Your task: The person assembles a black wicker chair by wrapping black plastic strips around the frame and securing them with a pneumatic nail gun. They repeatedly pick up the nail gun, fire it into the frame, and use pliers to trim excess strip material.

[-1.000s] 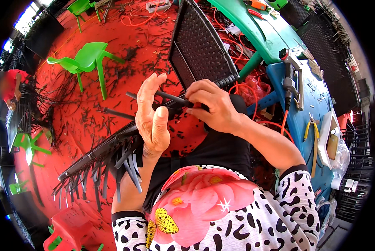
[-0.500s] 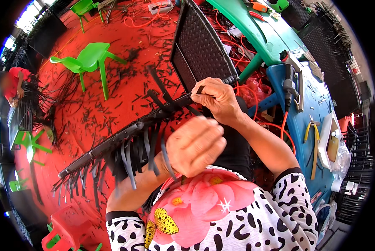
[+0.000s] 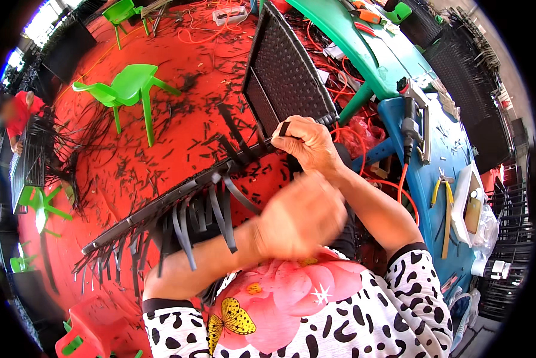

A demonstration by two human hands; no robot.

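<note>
My right hand (image 3: pixel 311 146) is closed in a pinch on a flat black plastic strip (image 3: pixel 284 129), whose end shows between thumb and forefinger. It is at the near corner of a dark woven panel (image 3: pixel 292 68), where a long black bar (image 3: pixel 154 209) runs off toward the lower left. Several loose strips (image 3: pixel 181 235) hang from that bar, and others stick up from its far side. In front of my chest, my left hand (image 3: pixel 303 212) is smeared by motion and its fingers do not show clearly. One strip curves from the bar toward my left wrist.
Right of me, a blue table (image 3: pixel 402 197) bears a power tool (image 3: pixel 410 125), yellow-handled pliers (image 3: pixel 443 186) and a white tray (image 3: pixel 466 206). A green table (image 3: pixel 333 30) stands beyond. Green chairs (image 3: pixel 127 83) and strip scraps are on the red floor. Another person (image 3: pixel 22 116) works far left.
My left hand has moved rightward, toward my right forearm, and is more blurred. My right hand keeps its pinch near the panel's corner. The loose strips on the bar have shifted slightly.
</note>
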